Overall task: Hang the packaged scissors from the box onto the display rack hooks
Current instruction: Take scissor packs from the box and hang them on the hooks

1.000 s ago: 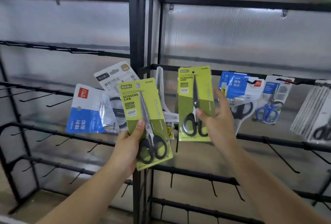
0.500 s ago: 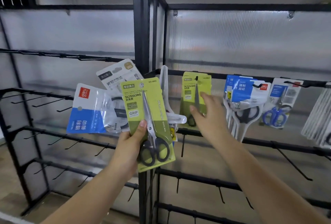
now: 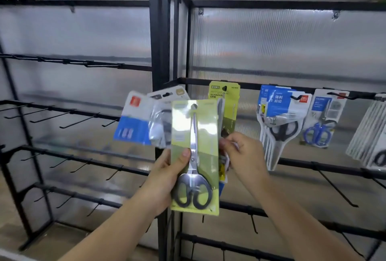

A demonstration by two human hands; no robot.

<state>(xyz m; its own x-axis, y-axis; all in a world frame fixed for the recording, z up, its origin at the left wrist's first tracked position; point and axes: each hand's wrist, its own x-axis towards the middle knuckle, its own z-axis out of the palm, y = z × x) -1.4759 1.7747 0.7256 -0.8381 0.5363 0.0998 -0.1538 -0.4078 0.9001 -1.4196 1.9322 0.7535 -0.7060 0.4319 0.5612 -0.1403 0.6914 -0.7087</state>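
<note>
A black metal display rack [image 3: 155, 52] fills the frame, its rails studded with hooks. On the right-hand rail hang a green scissors pack [image 3: 224, 93], a bunch of blue-and-white packs [image 3: 279, 110], a blue-handled scissors pack [image 3: 322, 118] and grey packs [image 3: 367, 131] at the right edge.

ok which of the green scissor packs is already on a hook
The green pack behind, hanging from the rack rail; the other green pack is in the left hand.

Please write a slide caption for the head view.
Left hand holds a fan of scissors packs; right hand pinches one behind, near the rack.
</note>
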